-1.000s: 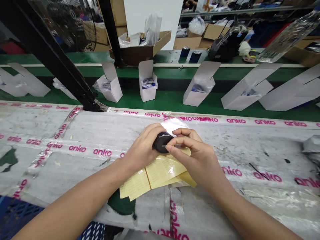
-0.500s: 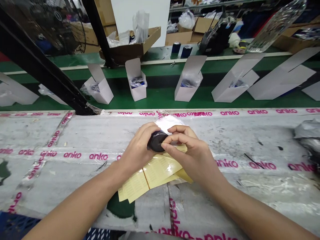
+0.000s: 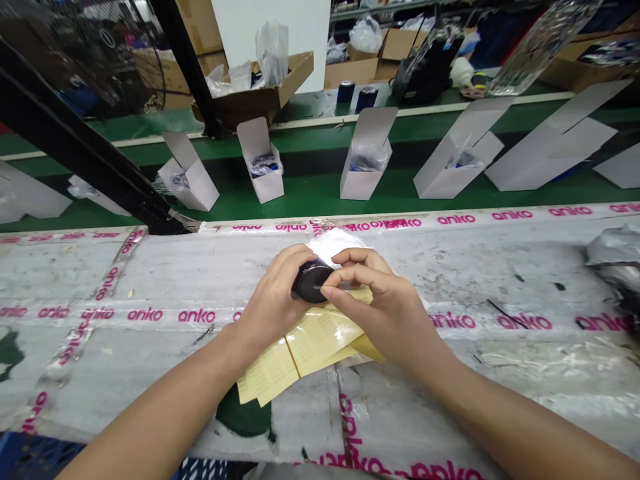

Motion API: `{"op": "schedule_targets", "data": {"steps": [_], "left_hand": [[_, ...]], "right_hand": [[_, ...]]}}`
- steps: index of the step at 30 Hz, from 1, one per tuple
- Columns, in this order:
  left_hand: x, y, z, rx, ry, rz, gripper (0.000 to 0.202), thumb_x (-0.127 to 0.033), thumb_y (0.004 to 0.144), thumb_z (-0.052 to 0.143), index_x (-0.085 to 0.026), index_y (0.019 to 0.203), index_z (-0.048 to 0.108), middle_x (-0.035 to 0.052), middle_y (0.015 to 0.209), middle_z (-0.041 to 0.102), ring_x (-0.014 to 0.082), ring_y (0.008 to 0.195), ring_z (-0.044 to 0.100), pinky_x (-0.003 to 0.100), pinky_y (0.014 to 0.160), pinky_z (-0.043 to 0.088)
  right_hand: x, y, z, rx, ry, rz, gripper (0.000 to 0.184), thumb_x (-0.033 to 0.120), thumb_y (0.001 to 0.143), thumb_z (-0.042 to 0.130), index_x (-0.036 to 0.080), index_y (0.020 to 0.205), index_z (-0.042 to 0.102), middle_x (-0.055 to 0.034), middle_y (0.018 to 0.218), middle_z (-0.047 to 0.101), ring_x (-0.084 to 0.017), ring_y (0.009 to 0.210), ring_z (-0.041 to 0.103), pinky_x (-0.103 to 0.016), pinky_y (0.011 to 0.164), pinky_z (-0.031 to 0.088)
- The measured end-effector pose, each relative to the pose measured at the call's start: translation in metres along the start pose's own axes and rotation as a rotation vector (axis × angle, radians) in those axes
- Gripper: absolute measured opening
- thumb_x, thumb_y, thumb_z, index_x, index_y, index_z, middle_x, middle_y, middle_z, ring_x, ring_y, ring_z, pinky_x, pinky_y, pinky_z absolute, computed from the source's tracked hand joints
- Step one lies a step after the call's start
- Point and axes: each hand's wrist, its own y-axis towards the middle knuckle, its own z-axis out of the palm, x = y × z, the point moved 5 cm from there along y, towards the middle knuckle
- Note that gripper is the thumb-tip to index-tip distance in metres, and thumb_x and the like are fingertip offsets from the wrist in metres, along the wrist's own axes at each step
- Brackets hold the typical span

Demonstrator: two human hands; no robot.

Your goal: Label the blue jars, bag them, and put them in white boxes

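My left hand (image 3: pixel 277 290) is wrapped round a dark cylinder (image 3: pixel 311 283), whose black round end faces me. A thin pale mark shows on that end. At its right edge, my right hand (image 3: pixel 383 300) has thumb and forefinger pinched together against the black face; whatever lies between the fingertips is too small to make out. Yellow label sheets (image 3: pixel 305 350) lie beneath both hands, overlapping one another. Just beyond the hands is a bright white sheet (image 3: pixel 336 244), partly covered by them.
Open white boxes (image 3: pixel 367 157) with plastic-wrapped contents stand along the green conveyor (image 3: pixel 305 187). A black post (image 3: pixel 90 140) slants in at left. Two dark blue cylinders (image 3: pixel 367 99) and a cardboard tray (image 3: pixel 265 97) are behind. A grey plastic bundle (image 3: pixel 615 257) lies right.
The white boxes appear slightly further left as the view shifts. Both hands keep nearly the same hold, and a thin pale mark now shows on the cylinder's black end.
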Motion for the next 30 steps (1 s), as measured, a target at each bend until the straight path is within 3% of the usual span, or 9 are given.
{"op": "schedule_targets", "data": {"steps": [6, 12, 23, 30], "left_hand": [[0.0011, -0.0006, 0.0008, 0.003, 0.009, 0.016, 0.051, -0.005, 0.082, 0.074, -0.024, 0.124, 0.050, 0.0097, 0.125, 0.060, 0.0229, 0.118, 0.060, 0.040, 0.099, 0.053], [0.0022, -0.0013, 0.0016, 0.009, 0.014, -0.003, 0.050, -0.013, 0.083, 0.078, -0.024, 0.123, 0.050, 0.0094, 0.127, 0.060, 0.0230, 0.119, 0.059, 0.040, 0.099, 0.053], [-0.0014, 0.0016, 0.0000, 0.016, 0.022, -0.006, 0.049, -0.013, 0.082, 0.079, -0.024, 0.120, 0.051, 0.0089, 0.122, 0.062, 0.0235, 0.115, 0.061, 0.040, 0.096, 0.055], [-0.0022, 0.0014, -0.0008, 0.027, 0.011, -0.023, 0.050, -0.006, 0.083, 0.074, -0.025, 0.122, 0.050, 0.0088, 0.124, 0.061, 0.0240, 0.117, 0.060, 0.042, 0.097, 0.054]], "right_hand": [[0.0036, -0.0014, 0.0018, 0.029, -0.011, -0.018, 0.011, 0.026, 0.084, 0.067, 0.028, 0.075, 0.073, -0.0065, 0.112, 0.056, -0.026, 0.116, 0.058, -0.043, 0.096, 0.052], [-0.0008, -0.0008, 0.0013, -0.023, -0.037, -0.013, 0.012, 0.027, 0.084, 0.067, 0.028, 0.074, 0.073, -0.0060, 0.112, 0.057, -0.027, 0.116, 0.058, -0.046, 0.097, 0.051], [-0.0002, -0.0029, 0.0022, -0.057, -0.047, -0.029, 0.011, 0.025, 0.086, 0.064, 0.026, 0.077, 0.071, -0.0062, 0.111, 0.058, -0.026, 0.115, 0.059, -0.047, 0.099, 0.050], [0.0007, -0.0027, 0.0039, -0.058, -0.042, -0.033, 0.012, 0.023, 0.086, 0.064, 0.027, 0.077, 0.070, -0.0064, 0.111, 0.058, -0.026, 0.115, 0.058, -0.049, 0.102, 0.048]]}}
